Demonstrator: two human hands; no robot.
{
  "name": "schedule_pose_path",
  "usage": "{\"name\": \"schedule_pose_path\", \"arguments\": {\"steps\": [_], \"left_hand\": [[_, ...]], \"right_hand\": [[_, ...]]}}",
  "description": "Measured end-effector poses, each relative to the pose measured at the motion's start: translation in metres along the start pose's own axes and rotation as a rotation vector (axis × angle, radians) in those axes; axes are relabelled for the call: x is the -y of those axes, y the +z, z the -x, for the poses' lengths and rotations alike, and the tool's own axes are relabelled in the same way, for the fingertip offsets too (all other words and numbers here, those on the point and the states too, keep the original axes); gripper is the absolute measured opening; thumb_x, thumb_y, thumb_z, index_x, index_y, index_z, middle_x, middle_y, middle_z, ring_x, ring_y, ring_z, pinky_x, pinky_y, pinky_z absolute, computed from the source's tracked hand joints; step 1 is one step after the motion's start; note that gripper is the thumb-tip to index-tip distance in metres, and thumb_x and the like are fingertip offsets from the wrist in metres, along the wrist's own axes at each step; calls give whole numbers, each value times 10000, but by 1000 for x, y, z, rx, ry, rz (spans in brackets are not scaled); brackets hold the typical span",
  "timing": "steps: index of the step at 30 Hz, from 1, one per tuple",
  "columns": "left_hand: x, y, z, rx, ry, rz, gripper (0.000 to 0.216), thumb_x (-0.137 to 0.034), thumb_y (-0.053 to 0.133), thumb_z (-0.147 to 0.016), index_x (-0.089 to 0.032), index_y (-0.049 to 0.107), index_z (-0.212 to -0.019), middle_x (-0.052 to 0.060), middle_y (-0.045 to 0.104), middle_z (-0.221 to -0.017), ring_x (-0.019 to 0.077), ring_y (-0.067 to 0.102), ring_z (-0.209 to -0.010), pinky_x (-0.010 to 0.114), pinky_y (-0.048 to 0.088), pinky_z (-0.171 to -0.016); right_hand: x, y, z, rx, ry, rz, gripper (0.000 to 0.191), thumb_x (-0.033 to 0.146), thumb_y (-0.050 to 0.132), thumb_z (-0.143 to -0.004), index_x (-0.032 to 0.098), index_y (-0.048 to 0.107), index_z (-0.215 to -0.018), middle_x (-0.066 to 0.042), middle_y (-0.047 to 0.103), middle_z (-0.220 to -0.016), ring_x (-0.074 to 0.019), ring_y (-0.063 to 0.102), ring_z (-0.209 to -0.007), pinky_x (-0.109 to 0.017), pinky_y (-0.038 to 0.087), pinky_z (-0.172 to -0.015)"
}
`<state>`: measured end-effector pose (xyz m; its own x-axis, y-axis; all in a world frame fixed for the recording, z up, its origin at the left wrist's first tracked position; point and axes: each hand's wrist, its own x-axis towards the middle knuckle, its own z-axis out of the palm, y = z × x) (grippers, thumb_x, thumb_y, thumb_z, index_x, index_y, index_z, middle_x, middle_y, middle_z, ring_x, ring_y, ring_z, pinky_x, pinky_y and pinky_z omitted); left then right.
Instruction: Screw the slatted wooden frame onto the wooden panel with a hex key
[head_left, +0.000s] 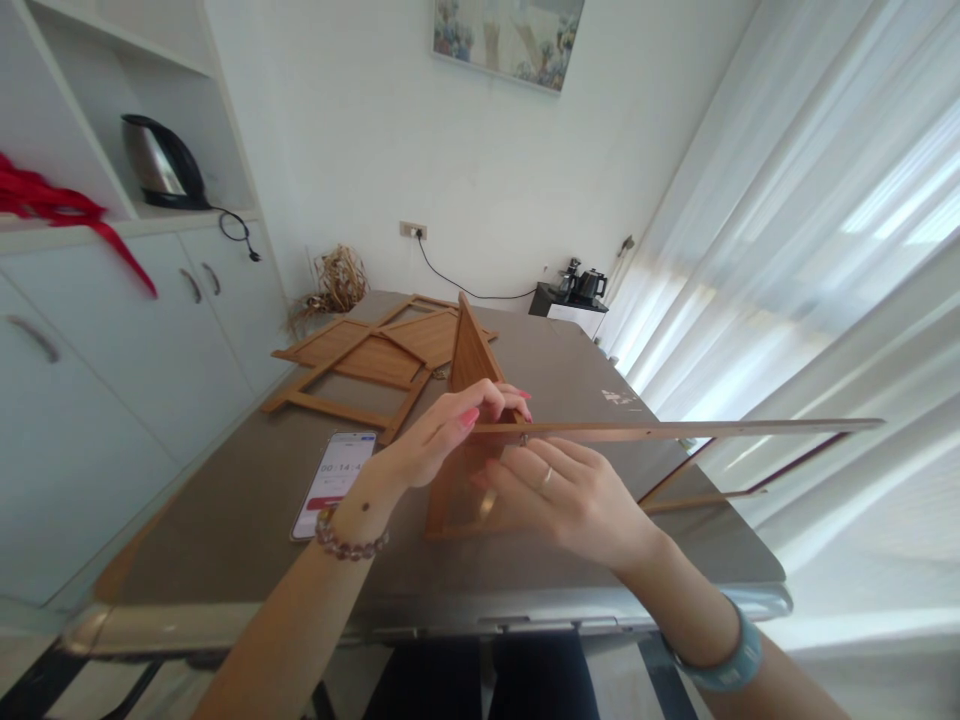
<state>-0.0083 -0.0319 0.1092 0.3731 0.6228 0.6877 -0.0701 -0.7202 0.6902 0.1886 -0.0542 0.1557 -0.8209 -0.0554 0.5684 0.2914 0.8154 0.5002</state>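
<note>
My left hand (457,415) is closed around the corner where an upright slatted wooden panel (472,350) meets a long wooden rail. The rail belongs to an open wooden frame (705,428) that stands on edge and reaches far to the right. Just below the rail, my right hand (559,490) has its fingers curled together, with the fingertips blurred. A small metal fastener (524,438) shows at the rail beside those fingers. What the right hand pinches is hidden. Behind the hands lies part of a wooden panel near the table's front.
More wooden frames and panels (360,355) lie flat at the back left of the grey table (247,520). A phone (334,485) showing a timer lies left of my left wrist. White cabinets with a kettle (161,165) stand left; curtains (840,300) hang right.
</note>
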Motion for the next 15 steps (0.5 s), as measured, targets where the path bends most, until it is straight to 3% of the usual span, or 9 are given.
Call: {"name": "schedule_pose_path", "arguments": {"steps": [4, 8, 12, 15], "left_hand": [[-3, 1, 0, -7, -8, -3, 450, -575, 282, -998, -195, 503, -902, 101, 634, -1141, 262, 501, -1270, 414, 345, -1110], [-5, 1, -1, -8, -5, -17, 441, -560, 285, -1005, -194, 509, -902, 100, 636, -1152, 250, 506, -1260, 409, 343, -1105], [1, -1, -2, 19, 3, 18, 433, -566, 294, -1002, -198, 496, -897, 97, 637, -1145, 260, 482, -1298, 428, 333, -1112], [2, -2, -1, 32, 3, 47, 451, -588, 286, -996, -199, 498, -910, 95, 640, -1130, 267, 477, -1305, 438, 323, -1120]], "right_hand": [[-7, -3, -4, 69, -115, -19, 226, 100, 499, -964, 157, 636, -794, 16, 541, -690, -128, 436, -621, -299, 372, -565], [-13, -3, -3, 38, -115, -26, 307, 159, 443, -1012, 144, 634, -772, 20, 500, -648, -111, 425, -590, -288, 373, -551], [-13, 5, -2, -59, -146, 35, 142, 198, 592, -956, 140, 645, -838, 38, 516, -643, -93, 465, -570, -284, 373, -512], [-13, 12, -3, -139, -83, 41, 56, 187, 606, -946, 154, 632, -909, 40, 556, -647, -90, 535, -592, -257, 428, -547]]}}
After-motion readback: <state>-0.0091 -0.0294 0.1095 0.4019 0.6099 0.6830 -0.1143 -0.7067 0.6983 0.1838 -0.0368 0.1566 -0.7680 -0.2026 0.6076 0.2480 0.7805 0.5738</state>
